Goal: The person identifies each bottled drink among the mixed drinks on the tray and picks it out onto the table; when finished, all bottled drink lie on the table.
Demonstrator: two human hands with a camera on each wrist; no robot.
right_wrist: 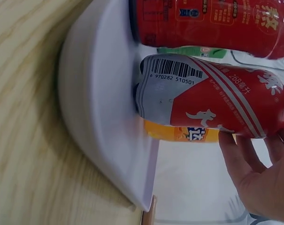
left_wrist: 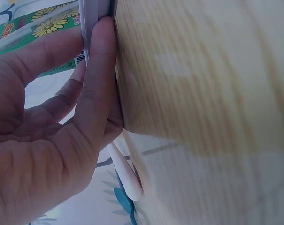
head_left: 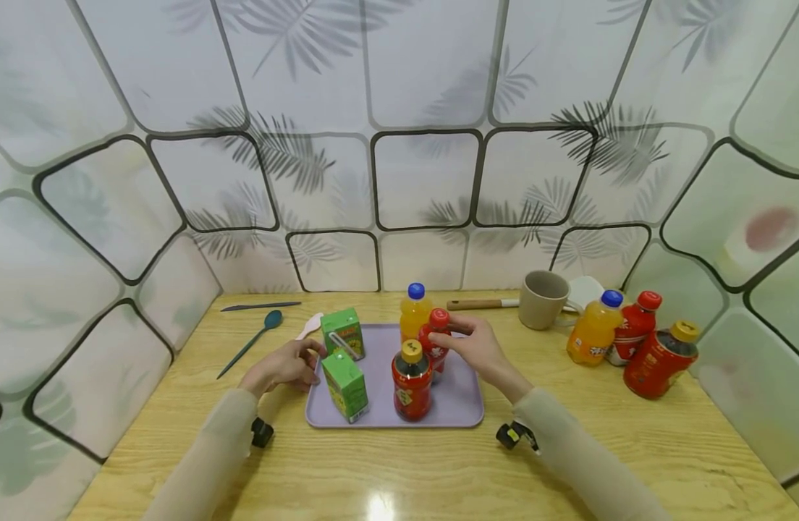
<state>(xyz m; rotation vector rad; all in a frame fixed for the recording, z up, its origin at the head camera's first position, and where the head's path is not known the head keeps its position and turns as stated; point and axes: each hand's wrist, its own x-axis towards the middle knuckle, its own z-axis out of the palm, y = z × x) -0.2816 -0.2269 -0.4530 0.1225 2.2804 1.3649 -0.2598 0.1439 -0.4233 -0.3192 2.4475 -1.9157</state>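
Note:
My right hand (head_left: 480, 349) grips a small red and silver bottle (right_wrist: 212, 96) with a red cap near its top, over the right half of a lilac tray (head_left: 380, 422). In the right wrist view its base is at the tray floor; whether it touches cannot be told. At the tray's left edge my left hand (head_left: 287, 365) pinches the rim (left_wrist: 88, 18) between thumb and fingers. On the tray stand two green juice cartons, the rear one (head_left: 334, 325) with a straw, the front one (head_left: 344, 394) turned. A red-labelled dark drink bottle (head_left: 412, 394) and an orange soda bottle (head_left: 409, 318) stand there too.
At right stand an orange soda bottle (head_left: 591, 336), a red bottle (head_left: 632, 329), a dark drink bottle (head_left: 653, 365) and a beige mug (head_left: 540, 304). A wooden-handled utensil (head_left: 480, 305) lies behind the tray. Left lie a teal spoon (head_left: 256, 336), a dark knife (head_left: 261, 306) and a pink utensil (head_left: 311, 324).

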